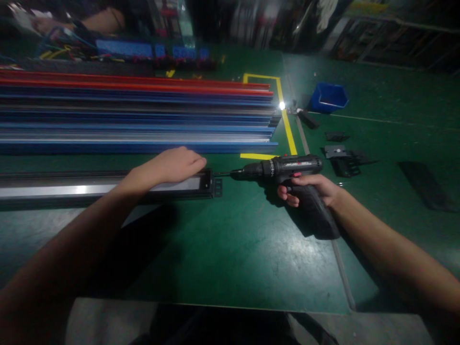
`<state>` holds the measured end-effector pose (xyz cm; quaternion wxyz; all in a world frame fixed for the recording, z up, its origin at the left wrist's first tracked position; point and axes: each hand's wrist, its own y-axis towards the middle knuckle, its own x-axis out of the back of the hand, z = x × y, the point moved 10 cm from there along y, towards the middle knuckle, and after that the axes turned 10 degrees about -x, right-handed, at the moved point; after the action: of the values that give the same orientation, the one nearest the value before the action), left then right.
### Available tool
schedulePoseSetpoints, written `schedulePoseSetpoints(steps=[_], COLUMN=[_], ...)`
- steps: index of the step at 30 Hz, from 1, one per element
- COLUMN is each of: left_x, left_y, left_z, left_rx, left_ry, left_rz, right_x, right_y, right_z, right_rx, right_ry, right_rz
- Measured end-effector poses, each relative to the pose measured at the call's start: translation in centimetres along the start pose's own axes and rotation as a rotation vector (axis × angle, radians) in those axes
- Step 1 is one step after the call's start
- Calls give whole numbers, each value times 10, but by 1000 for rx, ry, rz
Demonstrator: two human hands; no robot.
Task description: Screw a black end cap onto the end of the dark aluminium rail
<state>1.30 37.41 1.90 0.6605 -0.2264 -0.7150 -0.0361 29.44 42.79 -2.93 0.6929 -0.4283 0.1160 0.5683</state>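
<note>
My right hand (305,189) is wrapped around the grip of a black cordless drill (298,167), index finger near the trigger. The drill lies level, its long bit (226,173) pointing left at the end of a long black metal profile (82,190). Its tip meets or nearly meets the black end cap (206,183); exact contact is hard to tell. A small slotted bracket (217,188) sticks out from that end. My left hand (176,165) is curled over the profile near its end, back of the hand up, with the fingertips hidden on the far side.
Red, blue and silver profiles (143,115) lie stacked behind on the green table (230,258). Yellow tape (288,132) marks their end. At right are a blue bin (328,97), black brackets (341,153) and a dark flat plate (427,184). Another person's arm (100,21) shows at upper left.
</note>
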Motion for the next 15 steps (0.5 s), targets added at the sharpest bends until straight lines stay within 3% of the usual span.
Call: schedulePoseSetpoints(steps=[15], left_x=[-8], left_y=[1], left_z=[8], left_rx=[-6], left_ry=[14], left_rz=[-8], right_x=[0], right_y=[-1], right_z=[2], right_rx=[47], right_ry=[11], right_rz=[-44])
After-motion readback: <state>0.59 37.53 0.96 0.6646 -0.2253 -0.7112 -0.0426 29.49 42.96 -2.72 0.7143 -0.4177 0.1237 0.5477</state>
